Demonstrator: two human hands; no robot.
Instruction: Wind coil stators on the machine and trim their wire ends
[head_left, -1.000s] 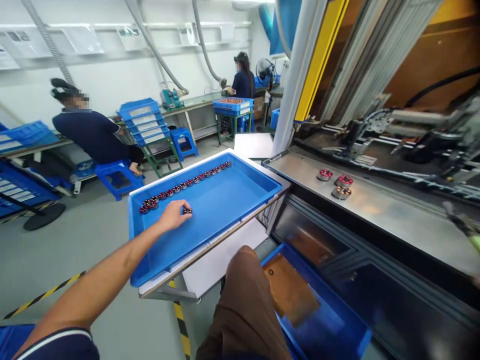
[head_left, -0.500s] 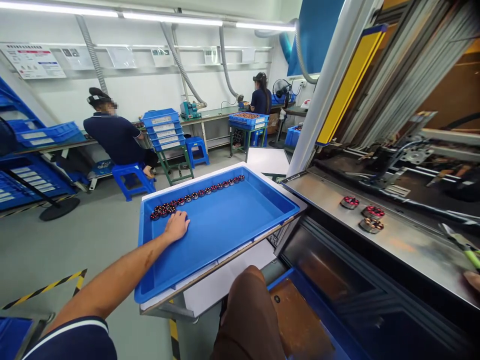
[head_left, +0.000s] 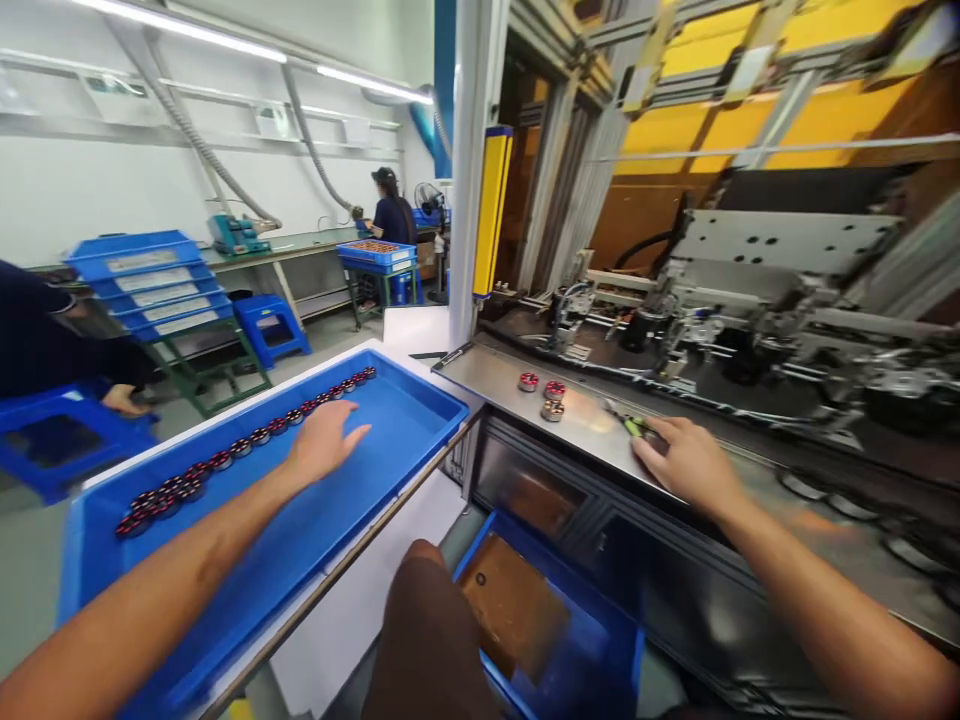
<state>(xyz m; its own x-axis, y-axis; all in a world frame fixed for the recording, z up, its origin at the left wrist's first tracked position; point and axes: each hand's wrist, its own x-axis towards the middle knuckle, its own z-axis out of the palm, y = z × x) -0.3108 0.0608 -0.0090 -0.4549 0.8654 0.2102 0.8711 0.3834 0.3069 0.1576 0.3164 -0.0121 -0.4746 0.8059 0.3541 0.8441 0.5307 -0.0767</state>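
My left hand (head_left: 326,440) is over the blue tray (head_left: 409,478), its thumb apart from the fingers and nothing seen in it. Along the tray's far side, a row of small red-and-black round motors (head_left: 240,447) runs behind that hand, bunched at the left end. On the metal ledge at right, my right hand (head_left: 686,460) is closed around green-handled cutting pliers (head_left: 636,426), their tips pointing left. Left of the pliers' tips sit two red-topped motors (head_left: 529,382) and a coppery one (head_left: 553,410).
Machinery (head_left: 742,300) with arms and hoses fills the space behind the ledge. More round metal parts (head_left: 851,500) lie right of my right arm. Below is a blue bin (head_left: 592,640) holding brown board. Two people sit on the left side near stacked blue trays (head_left: 154,285).
The view has swung right toward the machine. My left hand has lifted off the motors at the row's left end and moved right along it. My right hand with the pliers has come into view.
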